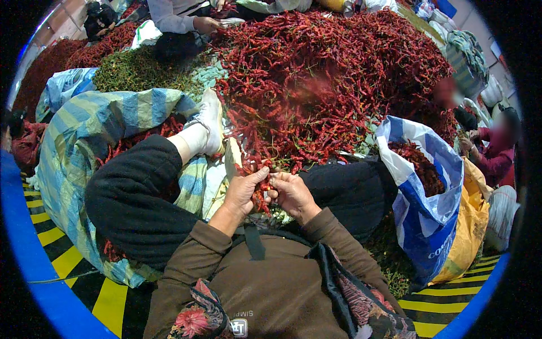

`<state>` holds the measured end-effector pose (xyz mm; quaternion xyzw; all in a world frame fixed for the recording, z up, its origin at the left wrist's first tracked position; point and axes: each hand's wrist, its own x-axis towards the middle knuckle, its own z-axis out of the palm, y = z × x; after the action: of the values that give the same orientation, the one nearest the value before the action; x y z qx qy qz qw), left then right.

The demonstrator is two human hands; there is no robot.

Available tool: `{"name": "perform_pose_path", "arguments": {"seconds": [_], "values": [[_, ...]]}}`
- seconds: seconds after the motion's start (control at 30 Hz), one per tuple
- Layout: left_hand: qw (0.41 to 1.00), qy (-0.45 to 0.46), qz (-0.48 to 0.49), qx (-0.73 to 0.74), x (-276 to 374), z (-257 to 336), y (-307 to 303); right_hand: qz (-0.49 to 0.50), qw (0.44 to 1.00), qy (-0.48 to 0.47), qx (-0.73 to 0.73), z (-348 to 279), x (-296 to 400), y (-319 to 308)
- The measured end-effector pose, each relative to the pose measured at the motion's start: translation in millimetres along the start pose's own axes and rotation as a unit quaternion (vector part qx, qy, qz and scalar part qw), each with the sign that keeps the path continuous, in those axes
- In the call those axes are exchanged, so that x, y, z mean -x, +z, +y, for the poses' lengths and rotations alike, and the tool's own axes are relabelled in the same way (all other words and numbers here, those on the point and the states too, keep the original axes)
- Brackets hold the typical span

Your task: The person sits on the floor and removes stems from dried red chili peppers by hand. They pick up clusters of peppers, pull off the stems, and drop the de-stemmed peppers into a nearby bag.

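My left hand (244, 188) grips a small bunch of dried red chili peppers (261, 200) above my lap, thumb on top. The fingertips of my right hand (294, 193) are pinched at the right side of that bunch; whether a stem or a pod is between them is too small to tell. Just beyond both hands spreads a large heap of dried red chilies (330, 84), many with greenish stems. Its near edge reaches almost to my fingers.
Left stands a blue-and-green striped woven sack (72, 140) holding chilies. To the right, a blue-and-white woven bag (427, 220) holds darker red pieces, beside a yellow sack (465, 237). Green stems (131, 70) are piled far left. Other people sit around the heap, one person's hand (206, 25) at the top.
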<state>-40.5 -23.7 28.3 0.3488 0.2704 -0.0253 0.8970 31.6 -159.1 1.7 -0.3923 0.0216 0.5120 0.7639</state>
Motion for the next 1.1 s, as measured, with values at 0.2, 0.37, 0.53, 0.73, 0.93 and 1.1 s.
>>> {"name": "perform_pose_path", "arguments": {"seconds": [0.2,0.37,0.53,0.73,0.93,1.1], "values": [[0.979,0.169,0.088,-0.068,-12,-13,-2,0.120,0.813,-0.320,0.471,-2,2,-1],[0.961,0.200,0.072,-0.179,-1,-6,19,0.116,0.801,-0.372,0.454,-9,2,0],[0.957,0.145,0.024,-0.250,3,-8,4,0.115,0.819,-0.346,0.443,-12,11,3],[0.975,0.097,0.010,-0.198,10,-2,14,0.035,0.968,-0.154,0.197,-13,10,-1],[0.993,0.035,-0.071,-0.087,18,5,15,-0.115,0.990,0.000,-0.076,-18,15,-4],[0.987,0.012,-0.083,-0.139,29,14,34,-0.106,0.994,-0.006,-0.013,-21,16,-13]]}}
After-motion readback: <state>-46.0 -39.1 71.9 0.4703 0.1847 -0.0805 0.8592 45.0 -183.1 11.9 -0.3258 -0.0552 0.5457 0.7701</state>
